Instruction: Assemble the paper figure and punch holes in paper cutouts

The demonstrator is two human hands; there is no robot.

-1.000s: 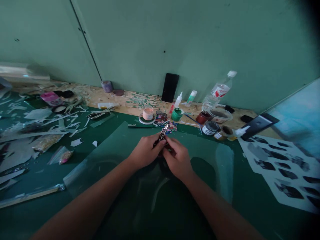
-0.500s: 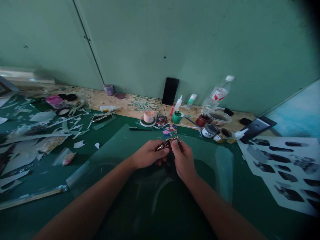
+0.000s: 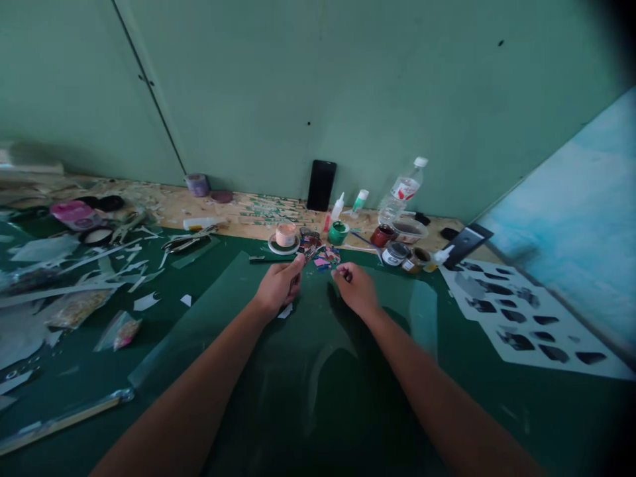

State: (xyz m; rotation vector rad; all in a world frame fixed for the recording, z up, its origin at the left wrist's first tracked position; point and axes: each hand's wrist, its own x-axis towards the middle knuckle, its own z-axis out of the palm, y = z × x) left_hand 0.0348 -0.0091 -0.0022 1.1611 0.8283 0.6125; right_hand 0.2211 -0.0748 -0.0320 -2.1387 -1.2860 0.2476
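My left hand (image 3: 279,286) is closed around a small metal plier-like tool (image 3: 307,254) whose tip pokes out past my fingers toward a heap of small coloured pieces (image 3: 322,257). A small pale scrap (image 3: 285,311) lies under that hand. My right hand (image 3: 356,290) is beside it, fingers curled in a pinch on something too small to make out. Both hands hover over a clear sheet (image 3: 318,331) lying on the green mat (image 3: 497,397).
Along the back stand a black phone (image 3: 320,185), glue bottles (image 3: 336,209), a water bottle (image 3: 402,194), paint jars (image 3: 395,253), a green pot (image 3: 338,232) and a pink cup (image 3: 285,234). Scissors (image 3: 186,242) and paper scraps lie at left. A printed sheet (image 3: 527,315) lies at right.
My hands have come apart; the left keeps the tool and has moved forward toward the coloured pieces. The view has swung and pulled back.
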